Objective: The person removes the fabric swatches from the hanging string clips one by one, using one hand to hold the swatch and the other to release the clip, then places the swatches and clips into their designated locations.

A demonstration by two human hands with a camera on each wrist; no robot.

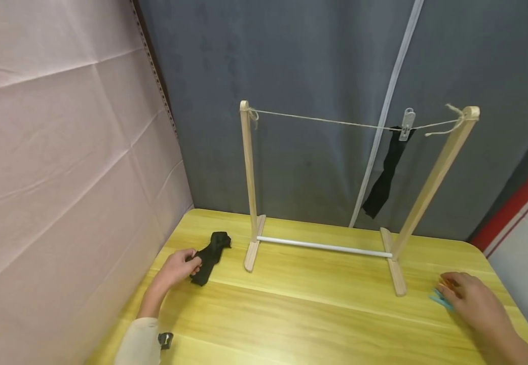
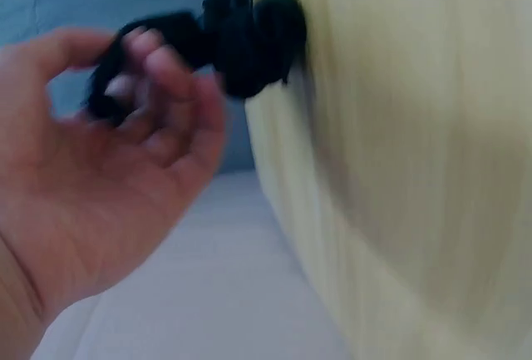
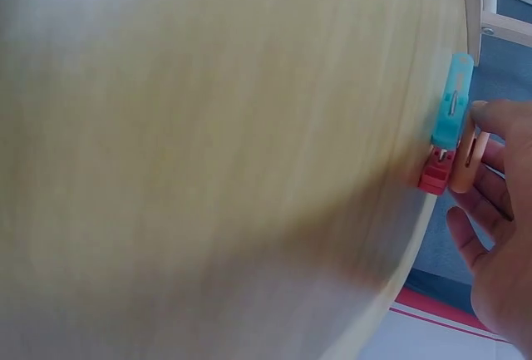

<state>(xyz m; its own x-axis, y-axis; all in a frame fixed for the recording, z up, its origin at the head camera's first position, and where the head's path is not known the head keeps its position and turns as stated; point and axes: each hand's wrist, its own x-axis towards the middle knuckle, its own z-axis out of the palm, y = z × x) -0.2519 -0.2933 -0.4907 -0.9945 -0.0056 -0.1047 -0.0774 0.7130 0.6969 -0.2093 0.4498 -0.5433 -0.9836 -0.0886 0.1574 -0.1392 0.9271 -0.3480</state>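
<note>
My left hand pinches the near end of a black sock at the table's left side. In the left wrist view, the sock bunches past the curled fingers, its far end against the tabletop. Over on the right side, my right hand holds an orange clothespin between thumb and fingers. Right beside it lie a turquoise clothespin and a red clothespin. The hand hides most of the red one in the head view.
A wooden stand with a left post and right post carries a string. From it hangs another black sock, held by a clear clothespin. A white rod joins the feet. Pale cloth borders the left.
</note>
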